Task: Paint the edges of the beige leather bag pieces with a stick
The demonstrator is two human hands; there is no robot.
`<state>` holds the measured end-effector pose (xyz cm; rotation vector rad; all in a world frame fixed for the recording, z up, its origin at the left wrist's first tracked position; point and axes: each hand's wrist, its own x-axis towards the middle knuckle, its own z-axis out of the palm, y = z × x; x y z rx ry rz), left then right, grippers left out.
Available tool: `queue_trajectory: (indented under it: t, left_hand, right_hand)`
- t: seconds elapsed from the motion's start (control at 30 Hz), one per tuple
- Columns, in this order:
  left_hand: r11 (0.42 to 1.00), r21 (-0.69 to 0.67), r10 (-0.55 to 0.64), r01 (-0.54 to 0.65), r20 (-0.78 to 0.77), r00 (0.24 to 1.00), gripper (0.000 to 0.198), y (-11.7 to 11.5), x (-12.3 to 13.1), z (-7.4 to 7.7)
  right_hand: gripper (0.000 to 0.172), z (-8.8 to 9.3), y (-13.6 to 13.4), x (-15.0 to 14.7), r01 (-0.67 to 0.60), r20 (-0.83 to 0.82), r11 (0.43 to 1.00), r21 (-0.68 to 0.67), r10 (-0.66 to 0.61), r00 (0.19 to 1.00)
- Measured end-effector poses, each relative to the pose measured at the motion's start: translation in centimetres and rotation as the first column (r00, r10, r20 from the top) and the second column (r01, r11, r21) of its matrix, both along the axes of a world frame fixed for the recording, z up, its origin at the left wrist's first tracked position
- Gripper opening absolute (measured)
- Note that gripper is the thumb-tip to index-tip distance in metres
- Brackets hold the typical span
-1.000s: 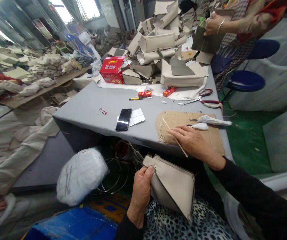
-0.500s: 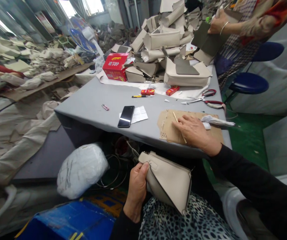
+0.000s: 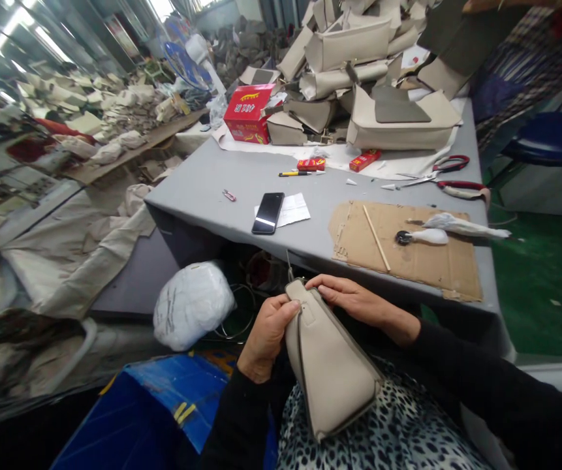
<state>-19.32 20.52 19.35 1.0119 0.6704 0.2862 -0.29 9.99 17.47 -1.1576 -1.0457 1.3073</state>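
Yr L hand [image 3: 268, 333] pinches the beige bag [image 3: 332, 372] by its upper corner, above yr lap [image 3: 408, 418], nr the front of the grey tabletop [image 3: 202, 199]; yr R hand [image 3: 359, 301] has fingers on the bag's edge, can't tell if gripping. Tabletop: cardboard [image 3: 412, 267] on R w/ thin stick [image 3: 376, 238], phone [image 3: 268, 213] partly on paper [image 3: 296, 209], red box [image 3: 247, 117] & bag pile [image 3: 346, 49] at back. Rm: green floor [image 3: 545, 300] & blue stool [image 3: 549, 140] R, fan [image 3: 181, 62] back L.
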Motion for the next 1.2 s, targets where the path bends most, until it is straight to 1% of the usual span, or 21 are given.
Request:
queue_trajectory:
  t: [0.1, 0.2, 0.27, 0.33, 0.43, 0.57, 0.73, 0.9, 1.07, 1.2]
  left_hand:
    - [1.0, -0.011, -0.009, 0.009, -0.006, 1.0, 0.032, 0.0, -0.1, -0.2]
    - [0.999, -0.013, -0.035, 0.035, -0.014, 0.999, 0.035, -0.1, -0.1, -0.2]
    - [0.999, -0.012, -0.044, 0.044, -0.015, 0.999, 0.037, 0.0, -0.1, -0.2]
    - [0.999, -0.01, -0.049, 0.049, -0.018, 0.999, 0.038, 0.0, -0.1, -0.2]
    - [0.999, 0.006, -0.052, 0.052, -0.037, 0.998, 0.04, 0.1, -0.1, -0.3]
    - [0.998, 0.018, -0.058, 0.059, -0.053, 0.997, 0.04, 0.1, -0.1, -0.2]
    - [0.996, 0.041, -0.07, 0.073, -0.072, 0.995, 0.041, 0.2, 0.1, 0.6]
    - [0.994, 0.07, -0.077, 0.084, -0.093, 0.993, 0.04, 0.1, 0.1, 1.0]
    - [0.993, 0.067, -0.091, 0.097, -0.086, 0.992, 0.042, 0.1, 0.0, 1.0]
    - [0.992, 0.088, -0.083, 0.092, -0.098, 0.992, 0.043, 0.1, 0.0, 1.0]
  right_hand:
    - [0.035, -1.2, 0.5, -0.8, -0.023, -0.238, 0.999, -0.033, 0.015, 0.971]
    - [0.041, -2.3, 1.0, -1.3, -0.087, -0.455, 0.996, -0.037, 0.061, 0.889]
    - [0.044, -2.7, 1.2, -1.4, -0.125, -0.531, 0.991, -0.041, 0.084, 0.843]
    - [0.046, -2.9, 1.4, -1.4, -0.141, -0.56, 0.988, -0.058, 0.085, 0.824]
    - [0.046, -3.0, 1.5, -1.2, -0.17, -0.535, 0.982, -0.084, 0.1, 0.839]
    - [0.045, -2.7, 1.6, -0.5, -0.24, -0.442, 0.966, -0.098, 0.174, 0.88]
    - [0.041, -1.4, 1.7, 0.3, -0.249, -0.327, 0.966, -0.068, 0.214, 0.921]
    - [0.039, -0.2, 1.6, 0.5, -0.219, -0.274, 0.97, -0.103, 0.184, 0.944]
    - [0.039, 0.4, 1.8, 0.5, -0.19, -0.229, 0.972, -0.138, 0.155, 0.961]
    - [0.037, 0.8, 1.9, 0.7, -0.183, -0.219, 0.975, -0.127, 0.152, 0.964]
